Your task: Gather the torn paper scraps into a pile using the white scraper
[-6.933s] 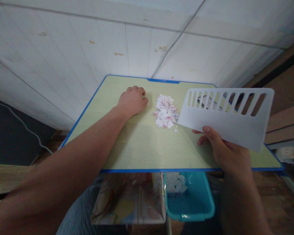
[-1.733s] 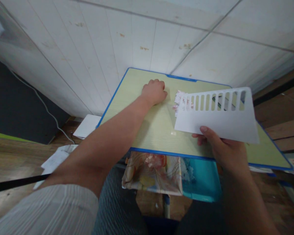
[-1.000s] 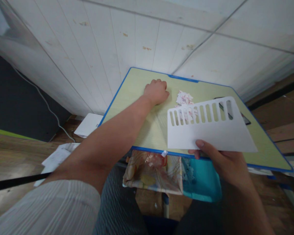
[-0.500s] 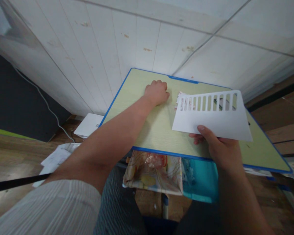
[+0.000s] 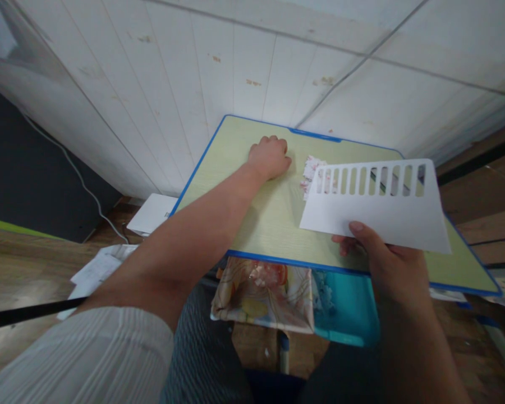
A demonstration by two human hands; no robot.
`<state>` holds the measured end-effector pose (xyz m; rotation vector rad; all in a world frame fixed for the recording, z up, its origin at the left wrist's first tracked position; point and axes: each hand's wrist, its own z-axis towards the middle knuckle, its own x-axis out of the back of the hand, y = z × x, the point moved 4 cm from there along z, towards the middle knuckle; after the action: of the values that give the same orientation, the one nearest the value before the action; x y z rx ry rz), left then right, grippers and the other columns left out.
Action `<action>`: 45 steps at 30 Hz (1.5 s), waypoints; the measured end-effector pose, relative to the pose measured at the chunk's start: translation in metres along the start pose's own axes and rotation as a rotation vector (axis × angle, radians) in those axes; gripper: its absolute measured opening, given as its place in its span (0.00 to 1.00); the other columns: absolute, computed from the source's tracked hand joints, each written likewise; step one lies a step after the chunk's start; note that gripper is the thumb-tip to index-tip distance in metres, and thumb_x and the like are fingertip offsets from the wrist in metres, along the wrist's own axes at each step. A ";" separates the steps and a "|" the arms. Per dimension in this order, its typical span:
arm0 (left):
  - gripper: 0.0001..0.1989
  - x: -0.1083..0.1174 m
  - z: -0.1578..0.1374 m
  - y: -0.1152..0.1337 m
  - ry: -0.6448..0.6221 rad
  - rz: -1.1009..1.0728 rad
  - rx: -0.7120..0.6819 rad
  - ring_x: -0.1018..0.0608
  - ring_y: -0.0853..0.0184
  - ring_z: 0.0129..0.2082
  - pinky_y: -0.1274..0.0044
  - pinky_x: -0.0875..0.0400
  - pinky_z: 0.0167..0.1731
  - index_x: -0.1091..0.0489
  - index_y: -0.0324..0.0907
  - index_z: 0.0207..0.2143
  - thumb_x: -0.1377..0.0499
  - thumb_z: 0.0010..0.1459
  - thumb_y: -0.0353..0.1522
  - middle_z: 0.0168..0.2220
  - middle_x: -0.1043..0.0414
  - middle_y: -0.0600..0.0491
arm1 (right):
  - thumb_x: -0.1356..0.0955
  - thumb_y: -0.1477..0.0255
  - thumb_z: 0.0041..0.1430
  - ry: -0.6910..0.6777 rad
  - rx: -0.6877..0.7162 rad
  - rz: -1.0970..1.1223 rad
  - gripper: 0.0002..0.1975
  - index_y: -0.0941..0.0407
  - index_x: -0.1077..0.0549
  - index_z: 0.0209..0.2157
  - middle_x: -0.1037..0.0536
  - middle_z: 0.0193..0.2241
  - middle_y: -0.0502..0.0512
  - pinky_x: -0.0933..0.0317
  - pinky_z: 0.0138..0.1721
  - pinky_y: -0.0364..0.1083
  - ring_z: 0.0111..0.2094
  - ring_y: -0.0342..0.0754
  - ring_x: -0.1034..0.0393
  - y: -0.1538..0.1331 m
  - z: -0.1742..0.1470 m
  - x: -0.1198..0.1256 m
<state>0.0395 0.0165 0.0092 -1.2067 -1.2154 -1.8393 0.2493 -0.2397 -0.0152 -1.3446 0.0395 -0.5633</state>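
My right hand (image 5: pixel 393 261) grips the lower edge of a white slotted card (image 5: pixel 372 217), thumb on its face and fingers behind. A row of upright rounded slots runs along the card's far side. The card is held above the table (image 5: pixel 273 227), which is pale green with a blue rim. Towards the back left of the tabletop rests my left hand (image 5: pixel 270 157), its fingers curled in; whatever they may hold is hidden. Between the hands lie small pink-and-white scraps (image 5: pixel 309 174), partly covered by the card. A dark-edged flat item shows only through the slots.
Below the table's front edge hang a patterned fabric-lined bin (image 5: pixel 273 320) and a turquoise tray (image 5: pixel 356 308). A white panelled wall (image 5: pixel 252 62) stands behind the table. On the floor at left are a white box (image 5: pixel 151 215) and papers (image 5: pixel 99 266).
My right hand has moved the slotted card a little to the right and nearer to me, showing more of the scraps. My left hand has hardly moved.
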 end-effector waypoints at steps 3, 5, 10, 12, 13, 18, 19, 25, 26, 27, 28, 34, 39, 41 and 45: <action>0.24 -0.001 0.000 0.000 -0.010 0.005 0.003 0.23 0.45 0.79 0.56 0.25 0.80 0.15 0.44 0.71 0.38 0.78 0.32 0.76 0.19 0.38 | 0.15 0.54 0.69 0.063 -0.032 0.020 0.18 0.52 0.13 0.34 0.09 0.30 0.55 0.20 0.32 0.50 0.25 0.52 0.19 0.005 0.004 -0.002; 0.23 -0.001 0.000 0.000 -0.009 0.009 0.003 0.23 0.46 0.79 0.57 0.25 0.79 0.15 0.44 0.70 0.38 0.79 0.32 0.76 0.19 0.38 | 0.14 0.54 0.66 0.061 -0.040 0.017 0.19 0.52 0.13 0.31 0.11 0.28 0.56 0.20 0.31 0.50 0.23 0.52 0.19 0.002 0.006 -0.005; 0.23 -0.002 0.001 0.000 0.003 0.024 -0.006 0.22 0.44 0.79 0.55 0.24 0.78 0.14 0.43 0.70 0.38 0.79 0.32 0.76 0.19 0.37 | 0.16 0.52 0.67 0.007 -0.009 -0.027 0.21 0.50 0.14 0.27 0.11 0.27 0.55 0.20 0.32 0.51 0.24 0.53 0.19 -0.012 0.007 -0.009; 0.23 -0.001 0.001 0.000 0.004 0.020 -0.007 0.22 0.44 0.78 0.55 0.24 0.79 0.14 0.44 0.70 0.38 0.78 0.32 0.76 0.19 0.37 | 0.18 0.53 0.69 -0.029 0.015 -0.072 0.21 0.49 0.15 0.26 0.11 0.27 0.54 0.20 0.35 0.51 0.26 0.53 0.18 -0.015 0.007 -0.011; 0.24 -0.001 0.001 0.000 0.003 0.016 -0.006 0.22 0.44 0.78 0.55 0.24 0.79 0.14 0.44 0.70 0.38 0.78 0.32 0.76 0.19 0.38 | 0.18 0.53 0.70 -0.046 0.027 -0.095 0.21 0.48 0.15 0.25 0.12 0.27 0.54 0.21 0.37 0.50 0.27 0.53 0.18 -0.016 0.007 -0.011; 0.24 0.000 0.000 0.001 -0.002 0.003 -0.003 0.23 0.43 0.78 0.54 0.24 0.79 0.14 0.44 0.70 0.38 0.78 0.31 0.75 0.19 0.37 | 0.20 0.53 0.72 -0.072 0.047 -0.126 0.21 0.47 0.13 0.27 0.12 0.27 0.53 0.22 0.40 0.52 0.28 0.53 0.18 -0.013 0.008 -0.010; 0.24 0.000 0.000 0.001 -0.002 0.005 -0.003 0.23 0.43 0.78 0.54 0.25 0.79 0.14 0.44 0.70 0.38 0.78 0.32 0.76 0.19 0.37 | 0.20 0.52 0.73 -0.074 0.041 -0.127 0.21 0.47 0.13 0.27 0.11 0.28 0.53 0.22 0.40 0.52 0.28 0.53 0.18 -0.011 0.008 -0.010; 0.25 0.000 0.000 0.001 -0.006 0.015 0.000 0.23 0.44 0.78 0.55 0.25 0.79 0.15 0.45 0.71 0.39 0.78 0.31 0.76 0.19 0.38 | 0.19 0.52 0.73 -0.078 0.020 -0.128 0.21 0.47 0.14 0.27 0.11 0.28 0.54 0.20 0.42 0.54 0.29 0.55 0.17 -0.013 0.004 -0.008; 0.25 0.000 0.000 0.001 -0.008 0.015 -0.001 0.23 0.44 0.79 0.55 0.25 0.79 0.15 0.44 0.72 0.39 0.78 0.31 0.76 0.20 0.38 | 0.19 0.52 0.73 -0.081 0.017 -0.130 0.21 0.47 0.14 0.27 0.11 0.28 0.54 0.20 0.42 0.53 0.29 0.55 0.16 -0.014 0.002 -0.008; 0.25 0.000 0.000 0.001 -0.010 0.015 -0.002 0.23 0.44 0.79 0.55 0.25 0.79 0.15 0.43 0.72 0.39 0.78 0.32 0.77 0.20 0.37 | 0.19 0.52 0.74 -0.085 0.015 -0.133 0.22 0.47 0.14 0.26 0.11 0.28 0.54 0.19 0.42 0.53 0.29 0.55 0.16 -0.015 0.001 -0.007; 0.25 0.000 0.000 0.001 -0.012 0.014 -0.002 0.24 0.44 0.79 0.55 0.25 0.79 0.15 0.43 0.72 0.39 0.78 0.32 0.77 0.20 0.37 | 0.19 0.52 0.74 -0.083 0.014 -0.137 0.22 0.47 0.14 0.26 0.11 0.27 0.54 0.19 0.42 0.53 0.30 0.55 0.16 -0.016 -0.001 -0.006; 0.26 0.001 -0.001 0.002 -0.012 0.010 -0.005 0.24 0.44 0.80 0.55 0.26 0.80 0.16 0.43 0.72 0.39 0.78 0.32 0.77 0.21 0.37 | 0.18 0.50 0.72 -0.072 -0.052 -0.152 0.21 0.48 0.12 0.29 0.10 0.28 0.55 0.18 0.37 0.53 0.28 0.57 0.16 -0.015 -0.018 0.006; 0.25 -0.002 0.002 -0.001 -0.007 -0.012 -0.001 0.24 0.42 0.79 0.53 0.27 0.81 0.15 0.45 0.71 0.37 0.77 0.32 0.76 0.20 0.38 | 0.17 0.53 0.72 -0.049 -0.055 -0.210 0.23 0.48 0.15 0.24 0.12 0.25 0.55 0.16 0.40 0.53 0.27 0.56 0.16 -0.017 -0.031 0.013; 0.25 -0.003 0.003 -0.001 -0.002 -0.015 -0.003 0.24 0.42 0.79 0.54 0.27 0.80 0.14 0.45 0.71 0.37 0.76 0.33 0.76 0.20 0.39 | 0.17 0.53 0.70 -0.050 -0.054 -0.200 0.23 0.48 0.14 0.24 0.12 0.25 0.55 0.15 0.40 0.53 0.27 0.57 0.15 -0.018 -0.035 0.014; 0.26 -0.003 0.003 -0.002 -0.008 -0.012 -0.001 0.24 0.43 0.79 0.54 0.27 0.80 0.15 0.46 0.72 0.38 0.77 0.33 0.76 0.20 0.39 | 0.17 0.53 0.70 -0.053 -0.108 -0.170 0.23 0.49 0.13 0.24 0.11 0.27 0.56 0.14 0.43 0.53 0.28 0.57 0.14 -0.010 -0.038 0.019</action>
<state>0.0398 0.0197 0.0066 -1.2109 -1.2286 -1.8455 0.2492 -0.2831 -0.0097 -1.4767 -0.0897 -0.6766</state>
